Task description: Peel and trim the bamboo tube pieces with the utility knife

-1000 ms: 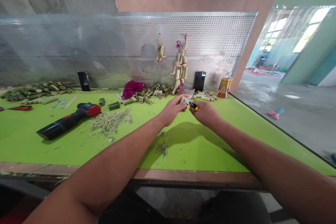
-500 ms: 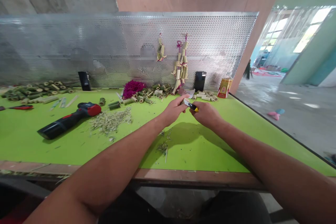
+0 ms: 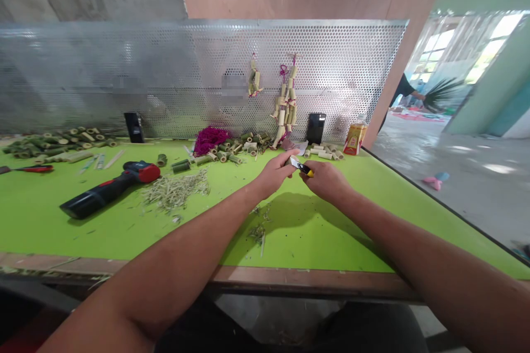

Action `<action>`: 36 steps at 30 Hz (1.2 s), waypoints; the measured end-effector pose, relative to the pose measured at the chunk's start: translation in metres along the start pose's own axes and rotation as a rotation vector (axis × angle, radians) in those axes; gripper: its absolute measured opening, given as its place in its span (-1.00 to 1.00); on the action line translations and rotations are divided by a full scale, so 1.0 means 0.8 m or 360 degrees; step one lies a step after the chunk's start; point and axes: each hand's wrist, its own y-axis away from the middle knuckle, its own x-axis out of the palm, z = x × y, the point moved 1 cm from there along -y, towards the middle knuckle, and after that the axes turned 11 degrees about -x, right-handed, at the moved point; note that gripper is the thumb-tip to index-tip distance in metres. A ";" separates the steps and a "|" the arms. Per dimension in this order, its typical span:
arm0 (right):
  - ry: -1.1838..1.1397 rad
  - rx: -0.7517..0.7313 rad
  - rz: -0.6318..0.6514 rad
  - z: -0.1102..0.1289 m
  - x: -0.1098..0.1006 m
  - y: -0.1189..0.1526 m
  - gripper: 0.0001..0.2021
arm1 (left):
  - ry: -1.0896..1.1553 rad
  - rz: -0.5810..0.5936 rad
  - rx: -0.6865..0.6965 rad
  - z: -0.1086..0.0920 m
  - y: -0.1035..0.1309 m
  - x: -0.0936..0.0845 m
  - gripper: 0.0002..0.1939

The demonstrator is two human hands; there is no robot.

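Above the green tabletop (image 3: 314, 248), my right hand (image 3: 327, 179) is closed round a utility knife (image 3: 303, 167) with a yellow and black handle. Its blade points left, against a short bamboo piece that my left hand (image 3: 273, 174) grips. Fingers cover most of that bamboo piece (image 3: 287, 161). A small heap of shavings (image 3: 257, 231) lies below my hands, and a larger pile of pale shavings (image 3: 178, 190) is to the left. Trimmed bamboo pieces (image 3: 323, 150) lie just beyond my hands.
A cordless power tool (image 3: 110, 190) lies at left, with cut bamboo (image 3: 53, 143) behind it. Purple string (image 3: 211, 140), two phones (image 3: 316, 128) and a bottle (image 3: 354, 137) line the back. Bamboo figures (image 3: 285, 102) hang on the perforated metal panel (image 3: 165, 83). Another person's arm (image 3: 408, 91) shows at right.
My hands, the knife and the bamboo piece have hardly moved. At the far right, another person's arm has come into view, holding a dark green, fan-like bundle of leaves.
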 end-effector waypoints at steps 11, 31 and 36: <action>0.0038 -0.0034 -0.0009 0.000 -0.001 0.001 -0.79 | -0.0213 0.0034 0.0174 0.000 0.000 -0.006 -0.42; 0.0165 0.0038 -0.0084 0.005 -0.012 0.004 -0.79 | -0.0623 -0.0316 0.0231 -0.010 -0.004 0.003 -0.55; 0.0143 0.0137 -0.0088 0.003 -0.013 0.004 -0.78 | -0.0456 -0.0370 0.0161 -0.012 -0.005 0.000 -0.61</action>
